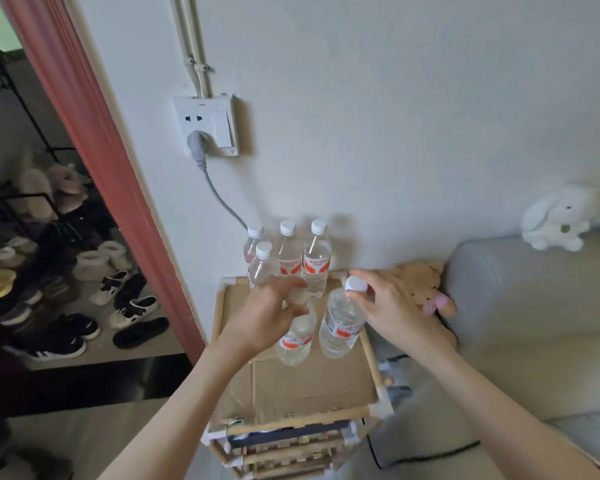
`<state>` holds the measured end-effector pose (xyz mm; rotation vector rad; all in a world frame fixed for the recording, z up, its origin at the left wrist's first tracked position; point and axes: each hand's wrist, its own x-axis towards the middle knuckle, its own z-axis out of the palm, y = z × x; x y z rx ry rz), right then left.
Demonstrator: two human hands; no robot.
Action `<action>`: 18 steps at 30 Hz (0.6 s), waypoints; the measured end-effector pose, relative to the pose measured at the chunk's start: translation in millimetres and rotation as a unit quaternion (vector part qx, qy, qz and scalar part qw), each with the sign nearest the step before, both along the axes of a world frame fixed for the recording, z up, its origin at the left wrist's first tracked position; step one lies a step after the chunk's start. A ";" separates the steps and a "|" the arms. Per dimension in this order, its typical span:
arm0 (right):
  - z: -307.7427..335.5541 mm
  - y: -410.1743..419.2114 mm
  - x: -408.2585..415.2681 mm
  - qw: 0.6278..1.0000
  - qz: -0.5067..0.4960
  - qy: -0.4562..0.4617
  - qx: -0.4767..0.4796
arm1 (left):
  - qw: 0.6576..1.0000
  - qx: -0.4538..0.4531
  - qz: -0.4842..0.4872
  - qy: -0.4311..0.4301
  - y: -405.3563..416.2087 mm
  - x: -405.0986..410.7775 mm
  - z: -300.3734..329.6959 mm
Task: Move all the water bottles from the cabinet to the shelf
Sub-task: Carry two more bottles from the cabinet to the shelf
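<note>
1. While four capped water bottles (288, 258) stand upright in a tight group at the back of the shelf (291, 382), against the wall, two more stand nearer the front, side by side on the cardboard sheet (312, 386) that covers the shelf top.
2. Of that front pair, the left bottle (296, 341) is gripped at its neck and cap by the left hand (267, 313), whose fingers curl over the top and hide the cap.
3. Beside it, the right bottle (340, 327) leans slightly; the right hand (388, 306) pinches its white cap (356, 284) between thumb and fingertips.
4. Both front bottles carry white labels with red marks and appear to rest on the cardboard.
5. Just right of the shelf, a tan plush toy (423, 289) lies against a grey sofa (534, 323), with a white plush rabbit (558, 220) on its back edge.
6. On the wall above, a grey plug (196, 143) sits in a socket (207, 124); shoes (84, 306) fill the floor at left.
</note>
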<state>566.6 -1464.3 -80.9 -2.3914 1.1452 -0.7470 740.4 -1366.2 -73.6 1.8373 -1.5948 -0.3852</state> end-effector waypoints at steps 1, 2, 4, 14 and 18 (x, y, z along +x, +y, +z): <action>-2.7 -9.4 5.8 1.000 -0.007 0.005 0.007 | 1.000 0.010 0.001 -0.009 -12.4 5.5 -0.8; -5.3 -17.7 11.0 1.000 -0.011 0.011 0.015 | 1.000 0.022 -0.001 -0.014 -23.1 10.1 -2.0; -9.4 -31.3 19.9 0.999 -0.010 0.020 0.034 | 0.999 0.039 -0.014 -0.011 -42.5 19.0 -7.1; -23.2 -79.8 44.8 0.996 0.004 0.034 0.080 | 0.997 0.061 -0.013 -0.034 -97.6 34.5 -25.6; -22.6 -92.2 41.6 0.994 0.045 0.035 0.095 | 0.996 0.065 -0.005 -0.060 -106.3 35.5 -23.9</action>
